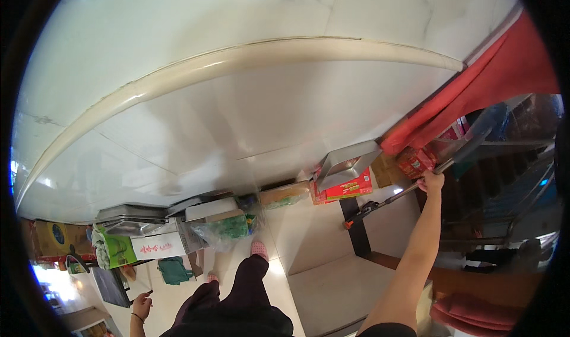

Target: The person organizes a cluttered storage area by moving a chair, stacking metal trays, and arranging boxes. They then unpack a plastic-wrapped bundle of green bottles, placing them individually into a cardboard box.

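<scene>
My right hand (431, 183), at the end of an outstretched arm, is wrapped round a long metallic pole (399, 196). The pole slants from the upper right down to the floor, with black and orange fittings (356, 217) at its low end. That end meets a dark flat strip (358, 236); I cannot tell whether the two are joined. My left hand (141, 307) hangs low at the left, fingers curled. A thin dark-tipped piece (149, 292) shows at its fingertips, too small to name.
A white wall (249, 111) with a cream rail (237, 57) fills the far side. Along its foot stand metal trays (133, 212), a white carton (157, 246), a plastic bag (228, 230) and a red box (350, 187) under a metal pan (347, 166). Red cloth (475, 88) hangs at right.
</scene>
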The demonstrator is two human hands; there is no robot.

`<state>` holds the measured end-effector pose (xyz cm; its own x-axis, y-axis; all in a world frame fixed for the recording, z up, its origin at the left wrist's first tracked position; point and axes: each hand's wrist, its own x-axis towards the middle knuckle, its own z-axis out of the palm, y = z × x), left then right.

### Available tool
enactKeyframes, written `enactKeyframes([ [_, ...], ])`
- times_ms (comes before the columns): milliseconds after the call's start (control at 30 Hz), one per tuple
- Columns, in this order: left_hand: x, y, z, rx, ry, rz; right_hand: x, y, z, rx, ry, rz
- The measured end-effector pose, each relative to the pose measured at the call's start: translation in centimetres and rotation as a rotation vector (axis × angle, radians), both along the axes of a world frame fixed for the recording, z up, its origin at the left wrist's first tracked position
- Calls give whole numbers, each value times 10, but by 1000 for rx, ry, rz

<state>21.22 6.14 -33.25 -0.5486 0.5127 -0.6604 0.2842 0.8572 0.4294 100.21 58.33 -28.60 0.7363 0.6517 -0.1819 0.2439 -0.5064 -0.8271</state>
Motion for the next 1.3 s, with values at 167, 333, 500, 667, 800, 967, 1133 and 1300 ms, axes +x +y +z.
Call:
enactKeyframes([
  [167, 4, -33, -10, -81, 40, -32, 27, 50, -4, -1, 10, -83],
  [333, 23, -18, 5, -164, 95, -91, 42, 75, -17, 314, 288, -85],
  [500, 30, -15, 5, -98, 86, -93, 17, 84, -41, 416, 362, 91],
  [667, 42, -15, 15, -34, 55, -76, -20, 82, -33, 270, 276, 64],
  [800, 27, -55, 5, -63, 109, -48, -23, 92, -23, 271, 214, 19],
  [967, 10, -161, -2, -269, 62, 186, -32, 105, -16, 248, 155, 53],
  [1133, 30, -176, 3, -401, -63, 392, -25, 102, -28, 159, 233, 21],
  [1300, 51, -107, -1, -328, -137, 327, -12, 101, -47, 119, -156, 69],
])
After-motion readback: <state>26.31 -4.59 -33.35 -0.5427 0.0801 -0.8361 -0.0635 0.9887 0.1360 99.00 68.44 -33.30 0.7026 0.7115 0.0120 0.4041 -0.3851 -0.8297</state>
